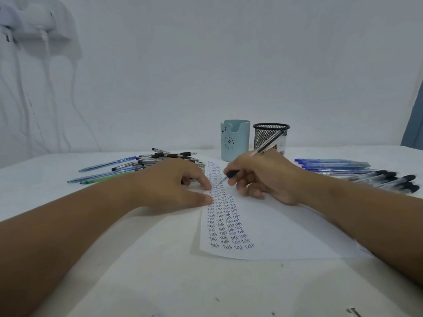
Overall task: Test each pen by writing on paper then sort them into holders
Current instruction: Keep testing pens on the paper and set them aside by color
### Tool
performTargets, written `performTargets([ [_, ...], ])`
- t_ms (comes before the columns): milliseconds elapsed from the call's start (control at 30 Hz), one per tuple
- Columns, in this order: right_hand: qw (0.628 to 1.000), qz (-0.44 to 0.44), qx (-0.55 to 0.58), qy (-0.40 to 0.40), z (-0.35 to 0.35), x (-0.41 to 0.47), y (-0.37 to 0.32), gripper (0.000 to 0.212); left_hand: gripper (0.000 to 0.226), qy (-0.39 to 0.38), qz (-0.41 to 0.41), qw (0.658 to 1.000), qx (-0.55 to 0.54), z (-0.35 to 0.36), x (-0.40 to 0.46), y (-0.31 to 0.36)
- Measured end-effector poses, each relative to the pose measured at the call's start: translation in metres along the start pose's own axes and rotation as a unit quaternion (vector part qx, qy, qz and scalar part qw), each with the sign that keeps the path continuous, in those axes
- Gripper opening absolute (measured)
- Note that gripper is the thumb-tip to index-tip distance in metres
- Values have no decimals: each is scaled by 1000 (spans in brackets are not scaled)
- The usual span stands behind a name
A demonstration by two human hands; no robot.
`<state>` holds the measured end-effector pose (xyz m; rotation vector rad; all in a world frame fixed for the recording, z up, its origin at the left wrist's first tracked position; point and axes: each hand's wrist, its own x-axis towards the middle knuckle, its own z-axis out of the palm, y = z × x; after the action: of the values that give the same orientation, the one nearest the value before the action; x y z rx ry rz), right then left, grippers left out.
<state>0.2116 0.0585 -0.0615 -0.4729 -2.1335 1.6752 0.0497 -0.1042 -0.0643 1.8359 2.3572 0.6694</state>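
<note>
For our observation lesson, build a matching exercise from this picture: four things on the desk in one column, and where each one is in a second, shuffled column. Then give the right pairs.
Things
1. black mesh holder
2. light blue bear holder
3. sheet of paper
4. pen being tested

Places
A. flat under both hands, rows of "Test" down its left part
B. gripped in the right hand, tip at the paper
C. at the back of the desk, right of the other holder
D. at the back of the desk, just beyond the paper's far edge

Pairs: 1-C, 2-D, 3-A, 4-B
</note>
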Motion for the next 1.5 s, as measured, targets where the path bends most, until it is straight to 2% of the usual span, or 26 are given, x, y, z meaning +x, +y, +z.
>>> performTargets([
  [67, 999, -15, -38, 4, 3, 0, 2, 19, 30, -4, -1, 1000, -12, 0, 1, 0],
  [167, 996, -29, -85, 12, 6, -3, 4, 24, 33, -7, -5, 1000, -15, 0, 0, 0],
  [267, 988, -41, -144, 24, 10, -3, 4, 37, 27, -9, -6, 1000, -13, 0, 0, 1],
  [400, 982, -49, -179, 34, 10, -4, 4, 35, 28, -12, -8, 1000, -11, 0, 0, 2],
  [600, 977, -57, -202, 31, 11, -5, 2, 32, 27, -15, -7, 1000, -9, 0, 1, 1],
  [767, 983, -48, -176, 27, 11, -5, 3, 36, 25, -17, -8, 1000, -11, 0, 1, 1],
  [900, 979, -56, -192, 26, 12, -6, 3, 29, 25, -14, -2, 1000, -9, 0, 1, 0],
  [1500, 971, -85, -220, 32, 10, -7, 2, 31, 31, -19, 4, 1000, 8, -1, 0, 4],
])
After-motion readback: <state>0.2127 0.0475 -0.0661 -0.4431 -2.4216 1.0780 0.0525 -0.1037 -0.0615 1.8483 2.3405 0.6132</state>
